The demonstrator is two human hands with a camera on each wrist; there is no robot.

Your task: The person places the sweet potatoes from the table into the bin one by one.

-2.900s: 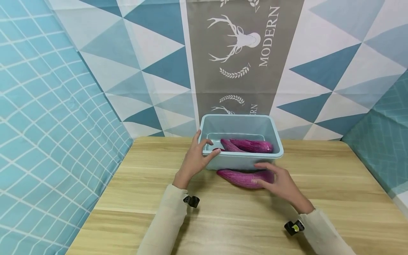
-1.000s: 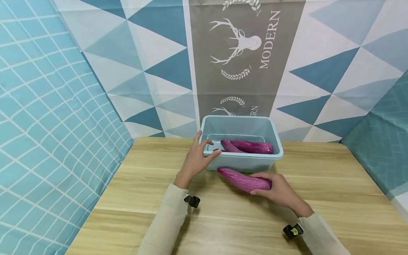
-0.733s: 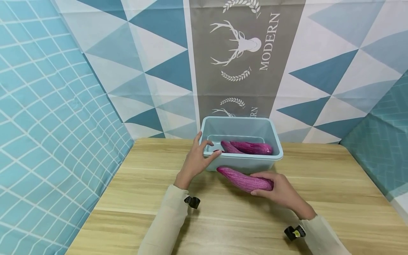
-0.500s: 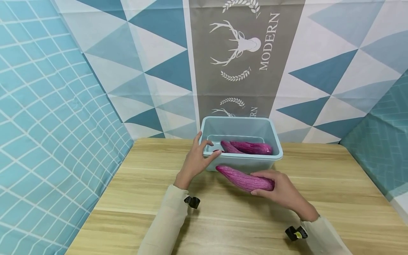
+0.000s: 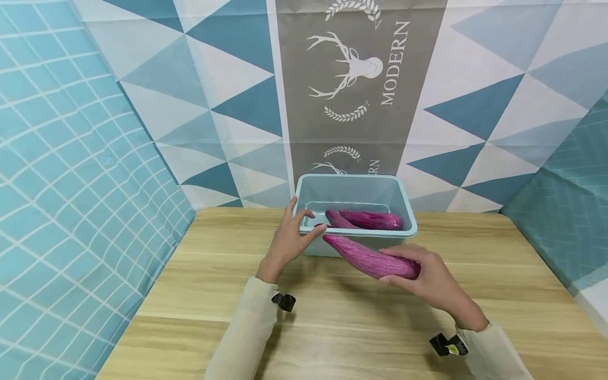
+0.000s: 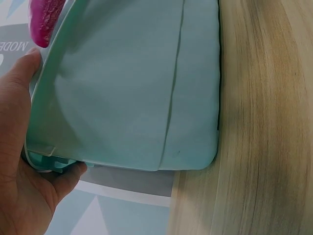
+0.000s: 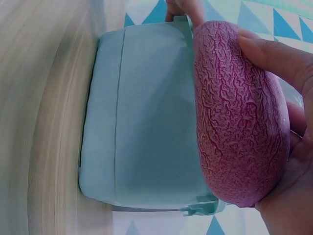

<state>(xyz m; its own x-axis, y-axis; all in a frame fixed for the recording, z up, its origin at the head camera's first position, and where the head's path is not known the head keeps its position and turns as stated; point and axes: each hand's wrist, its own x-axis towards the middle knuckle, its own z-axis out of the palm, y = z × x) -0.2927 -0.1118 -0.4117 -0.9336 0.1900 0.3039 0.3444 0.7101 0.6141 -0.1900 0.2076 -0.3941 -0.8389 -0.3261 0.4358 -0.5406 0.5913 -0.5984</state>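
My right hand [image 5: 438, 277] holds a long purple sweet potato [image 5: 370, 258] by its thick end, thumb on the near side and fingers on the far side. Its thin tip points left, close to the front rim of a light blue plastic bin [image 5: 361, 244]. Wrinkled skin fills much of the right wrist view, where the sweet potato [image 7: 239, 112] appears beside the bin wall. My left hand [image 5: 287, 240] grips the bin's left front corner, thumb at the front rim. Inside lie more purple sweet potatoes [image 5: 372, 220], partly hidden by the front wall.
The bin stands at the back of a wooden table [image 5: 328, 332], near a patterned cloth backdrop [image 5: 252, 105]. Blue tiled cloth [image 5: 85, 184] hangs on the left, and teal cloth [image 5: 565, 195] on the right. Black wrist cameras sit on both sleeves.
My right hand has taken hold of the sweet potato that lay before the bin and lifted it off the table, shifting slightly right. My left hand has stayed on the bin's corner.
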